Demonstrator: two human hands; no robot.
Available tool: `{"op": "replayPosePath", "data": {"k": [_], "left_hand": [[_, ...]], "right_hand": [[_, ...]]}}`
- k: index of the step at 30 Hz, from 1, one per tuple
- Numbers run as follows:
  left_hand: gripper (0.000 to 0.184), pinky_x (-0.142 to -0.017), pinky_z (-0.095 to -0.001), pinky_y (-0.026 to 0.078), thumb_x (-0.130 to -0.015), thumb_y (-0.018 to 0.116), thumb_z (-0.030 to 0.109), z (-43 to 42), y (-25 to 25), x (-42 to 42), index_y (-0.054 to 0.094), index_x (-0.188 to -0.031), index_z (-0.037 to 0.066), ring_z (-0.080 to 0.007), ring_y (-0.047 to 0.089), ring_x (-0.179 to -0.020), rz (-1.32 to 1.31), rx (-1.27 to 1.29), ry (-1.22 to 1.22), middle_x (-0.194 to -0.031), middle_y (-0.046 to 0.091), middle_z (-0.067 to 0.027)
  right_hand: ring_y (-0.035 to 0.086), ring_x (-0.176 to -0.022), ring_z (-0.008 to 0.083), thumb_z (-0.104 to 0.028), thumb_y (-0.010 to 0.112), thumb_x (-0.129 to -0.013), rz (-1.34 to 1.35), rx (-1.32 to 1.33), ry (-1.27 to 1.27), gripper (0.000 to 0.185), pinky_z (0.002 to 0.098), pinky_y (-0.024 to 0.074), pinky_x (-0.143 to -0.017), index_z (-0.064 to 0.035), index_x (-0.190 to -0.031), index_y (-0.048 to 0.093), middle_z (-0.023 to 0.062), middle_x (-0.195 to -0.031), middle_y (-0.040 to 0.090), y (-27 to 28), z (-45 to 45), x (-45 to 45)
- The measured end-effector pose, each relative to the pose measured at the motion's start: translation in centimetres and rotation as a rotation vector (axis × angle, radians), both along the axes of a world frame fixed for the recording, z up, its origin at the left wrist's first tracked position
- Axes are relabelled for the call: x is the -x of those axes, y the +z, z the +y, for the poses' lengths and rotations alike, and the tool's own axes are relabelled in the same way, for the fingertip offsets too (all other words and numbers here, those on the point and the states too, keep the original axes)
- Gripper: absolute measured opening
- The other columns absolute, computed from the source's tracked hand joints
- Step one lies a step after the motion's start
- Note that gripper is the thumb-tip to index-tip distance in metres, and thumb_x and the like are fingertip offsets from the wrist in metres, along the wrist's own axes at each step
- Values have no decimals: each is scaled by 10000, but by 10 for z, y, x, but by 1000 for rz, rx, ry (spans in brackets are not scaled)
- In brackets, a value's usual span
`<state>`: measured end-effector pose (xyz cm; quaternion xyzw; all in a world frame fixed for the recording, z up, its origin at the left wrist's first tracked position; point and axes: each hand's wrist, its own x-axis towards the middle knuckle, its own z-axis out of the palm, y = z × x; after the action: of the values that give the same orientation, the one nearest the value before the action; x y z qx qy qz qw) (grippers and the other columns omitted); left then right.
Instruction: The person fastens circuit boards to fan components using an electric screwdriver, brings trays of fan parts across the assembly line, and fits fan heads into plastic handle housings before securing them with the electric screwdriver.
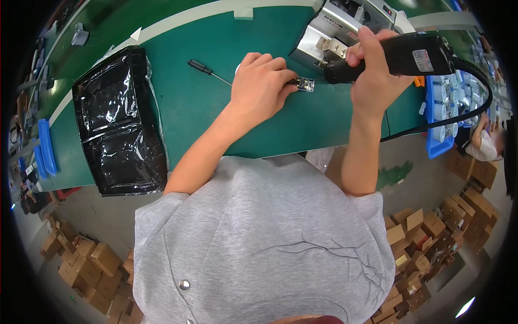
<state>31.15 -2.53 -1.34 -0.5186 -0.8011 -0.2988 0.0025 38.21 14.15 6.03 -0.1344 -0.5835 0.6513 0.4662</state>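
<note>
Using the table point(189, 121) as our landmark, we see a glossy black two-section package point(121, 121) in clear film near its left end, reaching its near edge. Farther left, at the table's outer end, we have slim blue trays point(47, 147). At the table's right end we find a blue bin point(443, 147) holding white round containers point(440, 112); beyond that bin, to the table's right, is another person point(485, 144) in a white top. On our side of the table, cardboard boxes point(81, 270) lie piled on the grey floor point(116, 216), both left and right.
</note>
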Motion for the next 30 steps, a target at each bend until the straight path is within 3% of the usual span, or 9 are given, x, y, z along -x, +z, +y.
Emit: {"op": "replayPosePath", "data": {"k": [8, 14, 15, 16, 17, 22, 25, 27, 30], "left_hand": [[217, -910, -365, 457, -771, 806, 216, -1, -1, -2, 781, -967, 127, -213, 605, -839, -8, 24, 4, -834, 653, 8], [418, -997, -404, 447, -736, 853, 235, -11, 8, -6, 743, -1118, 106, -284, 610, -1063, 183, -131, 156, -1096, 687, -54], [450, -990, -415, 458, -729, 865, 243, -15, 7, -8, 734, -1133, 94, -303, 599, -1092, 132, -150, 230, -1138, 671, -75], [483, -983, -425, 470, -722, 876, 250, -20, 4, -11, 724, -1148, 83, -323, 587, -1121, 75, -162, 302, -1180, 656, -96], [492, -916, -426, 506, -720, 885, 236, -22, -3, -11, 716, -1151, 70, -317, 596, -1087, -78, -195, 296, -1169, 649, -114], [478, -846, -413, 526, -714, 887, 202, -20, -18, -13, 712, -1137, 66, -317, 605, -1033, -129, -266, 300, -1127, 649, -112], [471, -826, -408, 525, -703, 892, 197, -22, -19, -13, 712, -1118, 67, -312, 607, -997, -130, -300, 301, -1100, 648, -108], [468, -816, -407, 524, -698, 894, 196, -20, -19, -10, 712, -1109, 68, -311, 607, -983, -126, -321, 299, -1089, 648, -105], [462, -801, -404, 520, -691, 896, 195, -20, -23, -9, 710, -1096, 74, -305, 604, -965, -121, -325, 288, -1074, 645, -96]], "right_hand": [[575, -506, 95, -5, 763, -845, 9, -7, 93, 157, 230, 436, -479, -12, -820, 608, 24, -628, 598, -4, 1, -5], [588, -537, 109, -23, 744, -883, 63, 7, 85, 84, 234, 457, -543, 8, -912, 672, 43, -673, 637, 29, 18, -1], [518, -557, 156, 33, 677, -891, -40, -62, -19, 55, 314, 462, -568, 36, -930, 639, 57, -669, 547, 44, 19, -1], [519, -555, 156, 34, 688, -882, 18, -50, -4, 60, 311, 461, -567, 33, -910, 634, 57, -664, 546, 49, 24, 2], [520, -554, 157, 35, 698, -873, 77, -37, 7, 71, 309, 461, -567, 31, -889, 629, 57, -658, 545, 50, 29, 9], [535, -478, 95, -69, 732, -897, -51, -222, -121, 177, 236, 429, -448, -53, -839, 566, 8, -630, 528, 45, 18, 26], [510, -498, 155, 79, 744, -816, 14, -99, -13, 164, 309, 453, -524, 7, -844, 599, 62, -631, 554, 44, 7, 15], [574, -484, 125, 22, 771, -841, 87, -79, 38, 126, 242, 449, -491, -1, -873, 652, 48, -629, 612, 37, 1, 5], [573, -477, 123, 45, 772, -827, 28, -60, 51, 146, 240, 454, -481, 5, -847, 633, 54, -626, 610, 35, -11, -12]]}}
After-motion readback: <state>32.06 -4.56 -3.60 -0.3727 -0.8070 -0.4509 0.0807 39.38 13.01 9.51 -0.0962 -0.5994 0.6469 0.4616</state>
